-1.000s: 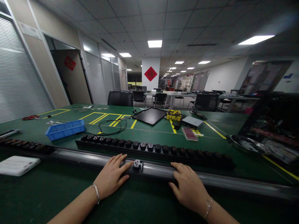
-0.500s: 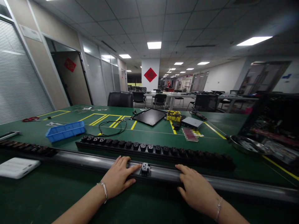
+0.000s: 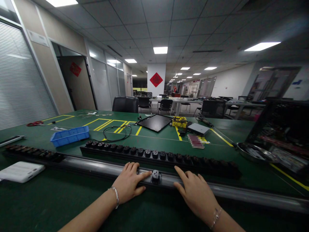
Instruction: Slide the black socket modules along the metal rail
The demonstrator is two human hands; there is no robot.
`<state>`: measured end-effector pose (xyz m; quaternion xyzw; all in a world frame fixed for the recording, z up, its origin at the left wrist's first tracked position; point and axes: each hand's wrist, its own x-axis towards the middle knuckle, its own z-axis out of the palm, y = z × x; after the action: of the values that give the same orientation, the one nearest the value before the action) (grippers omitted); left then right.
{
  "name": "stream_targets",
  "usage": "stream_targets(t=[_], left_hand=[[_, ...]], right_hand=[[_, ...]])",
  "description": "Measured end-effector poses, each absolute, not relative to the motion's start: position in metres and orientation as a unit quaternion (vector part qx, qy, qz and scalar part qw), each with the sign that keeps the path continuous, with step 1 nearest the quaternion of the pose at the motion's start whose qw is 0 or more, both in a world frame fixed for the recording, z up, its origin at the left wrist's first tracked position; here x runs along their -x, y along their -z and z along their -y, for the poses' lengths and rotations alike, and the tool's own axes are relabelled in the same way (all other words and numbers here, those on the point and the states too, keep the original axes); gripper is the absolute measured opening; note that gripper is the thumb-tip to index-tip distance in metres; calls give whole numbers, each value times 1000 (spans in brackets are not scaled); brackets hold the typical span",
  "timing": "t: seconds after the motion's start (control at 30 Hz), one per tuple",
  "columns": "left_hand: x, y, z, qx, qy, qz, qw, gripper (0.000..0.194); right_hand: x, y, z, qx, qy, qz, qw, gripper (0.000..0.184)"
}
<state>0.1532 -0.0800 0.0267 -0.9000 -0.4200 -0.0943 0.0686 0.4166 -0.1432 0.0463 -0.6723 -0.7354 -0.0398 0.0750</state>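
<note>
A small black and grey socket-like block [image 3: 155, 175] sits in the channel of a long metal rail [image 3: 96, 165] that crosses the green table. My left hand [image 3: 130, 182] rests on the rail with fingers spread, its index fingertip at the block's left side. To the right of the block, my right hand [image 3: 196, 193] is open over the rail, its index finger and thumb pointing toward the block with a gap between. More similar blocks [image 3: 36, 151] stand in a row at the rail's left end. Behind the rail lies a black strip [image 3: 154, 156] with a row of such blocks.
A blue bin [image 3: 70, 136], a black cable [image 3: 117, 133] and a dark flat panel [image 3: 154, 123] lie farther back. A white device [image 3: 21, 171] is at the left. At the right stand a metal bowl [image 3: 256, 153] and a grey box [image 3: 198, 128].
The block has slid a little to the right along the rail, with my left hand following it. My right hand has come left, closer to the block. The view has shifted slightly.
</note>
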Motion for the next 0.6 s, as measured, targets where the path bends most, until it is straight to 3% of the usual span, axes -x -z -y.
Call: stream_targets(t=[0.33, 0.6], left_hand=[[-192, -20, 89, 902, 121, 409, 63, 60], [-219, -16, 95, 900, 145, 408, 42, 59]], right_hand=[[-399, -25, 137, 568, 20, 808, 157, 46], [-405, -21, 133, 569, 42, 788, 231, 21]])
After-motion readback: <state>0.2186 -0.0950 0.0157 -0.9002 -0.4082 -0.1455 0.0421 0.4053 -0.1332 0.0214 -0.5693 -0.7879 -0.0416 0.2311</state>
